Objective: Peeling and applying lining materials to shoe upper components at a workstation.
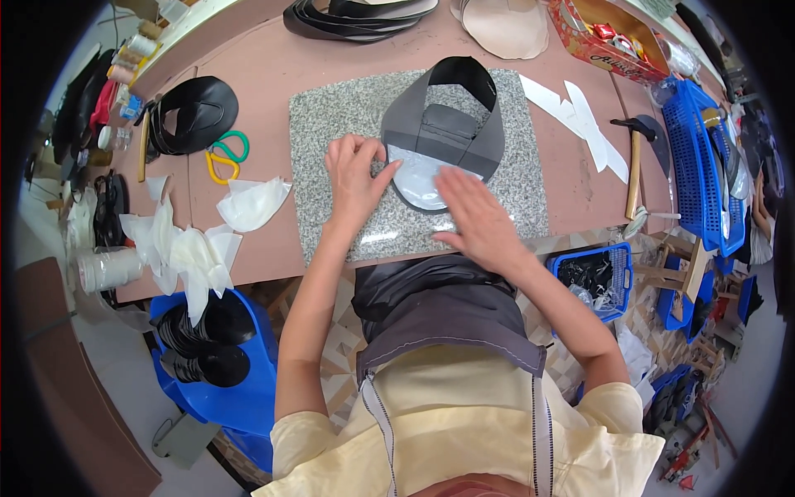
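A dark grey shoe upper (489, 137) lies on a speckled stone slab (331, 108), its looped end pointing away from me. Over its rounded near end is a pale, translucent sheet piece (418, 178). My left hand (354, 172) holds the upper's left edge, with fingers bent and the thumb tip by the pale piece. My right hand (476, 219) lies flat with its fingers stretched out, their tips on the right part of that piece. The underside of the upper is hidden.
Left of the slab are scissors (225, 157), black shoe parts (199, 112) and thin white pieces (252, 205). On the right lie white strips (580, 124), a hammer (634, 170) and a blue basket (694, 166). A blue stool (263, 331) bears stacked black pieces below the table.
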`<state>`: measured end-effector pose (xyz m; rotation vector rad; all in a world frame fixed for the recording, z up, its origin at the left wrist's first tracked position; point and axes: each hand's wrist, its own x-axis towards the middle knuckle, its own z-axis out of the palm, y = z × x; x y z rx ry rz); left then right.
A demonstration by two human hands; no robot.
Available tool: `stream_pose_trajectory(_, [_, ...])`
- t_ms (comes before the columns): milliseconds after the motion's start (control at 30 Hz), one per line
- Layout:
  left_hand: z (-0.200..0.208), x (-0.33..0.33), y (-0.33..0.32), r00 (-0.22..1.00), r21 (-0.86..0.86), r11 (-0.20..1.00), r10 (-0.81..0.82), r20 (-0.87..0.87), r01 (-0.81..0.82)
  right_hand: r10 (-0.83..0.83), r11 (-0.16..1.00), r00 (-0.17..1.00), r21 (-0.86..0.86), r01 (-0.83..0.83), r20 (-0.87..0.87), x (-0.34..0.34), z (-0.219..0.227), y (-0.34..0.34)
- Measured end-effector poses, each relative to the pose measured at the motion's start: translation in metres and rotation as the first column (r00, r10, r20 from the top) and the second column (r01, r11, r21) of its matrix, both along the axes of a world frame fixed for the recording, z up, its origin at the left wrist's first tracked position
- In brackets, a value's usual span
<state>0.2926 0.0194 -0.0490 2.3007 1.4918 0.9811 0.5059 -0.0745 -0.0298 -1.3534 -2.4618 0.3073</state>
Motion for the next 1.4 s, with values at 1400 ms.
stream_pose_trajectory(1400, [0.201,0.1,0.059,0.907,0.284,0.862,-0.408,-0.104,0.42,-0.815,0.572,0.503,-0.265,0.776,-0.288,0.363,-0.015,0.131])
